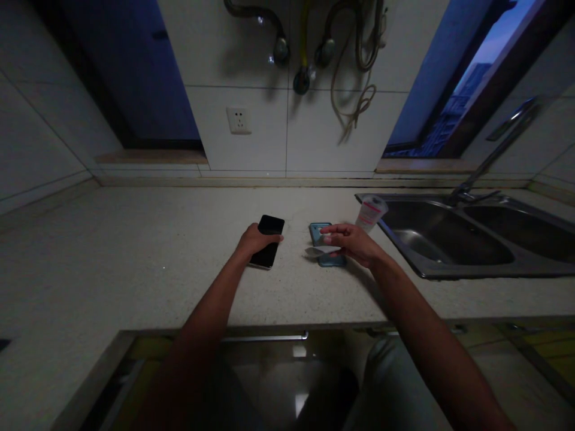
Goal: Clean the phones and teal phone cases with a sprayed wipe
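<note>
A black-screened smartphone [266,255] lies face up on the countertop. My left hand [255,240] is closed around it, thumb across the screen and fingers along its far left edge. My right hand [353,242] pinches a thin pale grey piece [316,252], perhaps a wipe or a film; its kind is not clear. Beneath that hand a blue phone case [332,261] rests on the counter, partly hidden by the fingers. Just behind my right hand stands a clear plastic cup [371,212] with red print, at the sink's edge.
A steel double sink [449,239] with a tall faucet [489,152] is set into the counter [157,257] on the right. On the tiled back wall are a socket [239,120], pipes and a hanging cord [359,105]. The counter's front edge runs below my forearms.
</note>
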The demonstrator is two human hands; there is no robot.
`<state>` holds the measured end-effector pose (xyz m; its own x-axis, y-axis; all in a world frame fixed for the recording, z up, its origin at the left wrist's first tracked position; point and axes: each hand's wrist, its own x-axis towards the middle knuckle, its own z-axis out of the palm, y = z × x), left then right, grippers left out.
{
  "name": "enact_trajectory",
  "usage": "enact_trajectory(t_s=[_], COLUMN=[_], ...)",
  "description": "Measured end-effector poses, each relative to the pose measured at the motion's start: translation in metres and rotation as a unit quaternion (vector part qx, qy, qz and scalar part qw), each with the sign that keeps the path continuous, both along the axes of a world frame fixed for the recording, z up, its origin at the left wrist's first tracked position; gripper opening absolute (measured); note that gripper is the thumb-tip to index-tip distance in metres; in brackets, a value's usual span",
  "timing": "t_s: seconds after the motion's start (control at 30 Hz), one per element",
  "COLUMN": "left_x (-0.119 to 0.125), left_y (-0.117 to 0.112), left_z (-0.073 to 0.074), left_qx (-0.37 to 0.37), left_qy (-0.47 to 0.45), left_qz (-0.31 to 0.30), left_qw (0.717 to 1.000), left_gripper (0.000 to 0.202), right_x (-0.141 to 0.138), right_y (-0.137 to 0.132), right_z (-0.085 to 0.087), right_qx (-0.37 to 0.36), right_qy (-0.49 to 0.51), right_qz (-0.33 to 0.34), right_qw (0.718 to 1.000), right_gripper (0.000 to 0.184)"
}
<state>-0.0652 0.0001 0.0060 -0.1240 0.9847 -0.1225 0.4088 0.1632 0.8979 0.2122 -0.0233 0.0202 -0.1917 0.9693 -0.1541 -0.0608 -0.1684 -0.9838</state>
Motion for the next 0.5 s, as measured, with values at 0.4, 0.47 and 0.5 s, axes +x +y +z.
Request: enact_trajectory(t_s=[0.4,0.47,0.5], left_x=[0.033,0.036,0.037], left_y=[-0.009,-0.011,-0.012], left_z=[-0.007,-0.010,-0.011], left_qx=[-0.158,-0.188,-0.197], left_qy=[-0.504,-0.516,-0.528], left_qz=[-0.091,-0.112,-0.127], left_qw=[0.844,0.828,0.816], left_gripper=[0.016,0.010,0.012], right_x=[-0.006,-0.008,-0.009], right_y=[0.003,0.002,0.002], right_z=[-0.010,-0.010,-0.010], right_qx=[0.042,0.056,0.064], right_qy=[0.025,0.025,0.022], right_qz=[-0.004,-0.015,-0.021], right_qw=[0.999,0.998,0.997], right_gripper=[0.038,0.040,0.041])
